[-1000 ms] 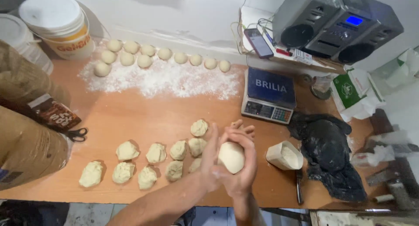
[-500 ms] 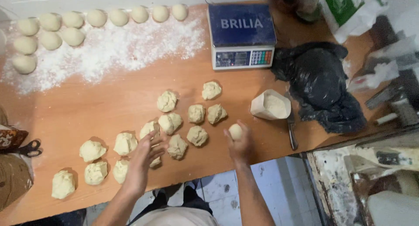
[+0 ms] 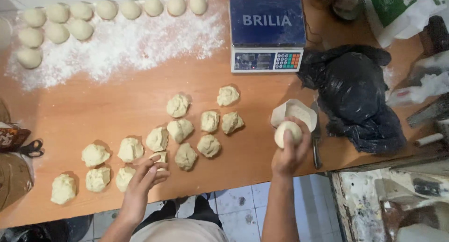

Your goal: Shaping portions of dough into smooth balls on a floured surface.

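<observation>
Head view: the right hand (image 3: 289, 154) has its grip closed around a smooth round dough ball (image 3: 287, 133), holding it above the wooden table (image 3: 117, 104), just in front of a small white bowl (image 3: 294, 113) and well in front of the blue-topped scale (image 3: 267, 34). The left hand (image 3: 142, 181) hovers low over the near edge of the table, far to the left of the scale, fingers loosely curled and partly spread; its fingertips (image 3: 156, 163) touch a rough dough piece (image 3: 160, 158), though whether they have pinched it cannot be told. More rough dough pieces (image 3: 180, 130) lie scattered between that hand and the scale. Left of the scale, a patch of flour (image 3: 121, 45) covers the table, with a row of shaped balls (image 3: 107, 9) along its far side. Right of the scale sits a crumpled black plastic bag (image 3: 353, 94), and a knife (image 3: 316, 144) lies just beside the bowl.
</observation>
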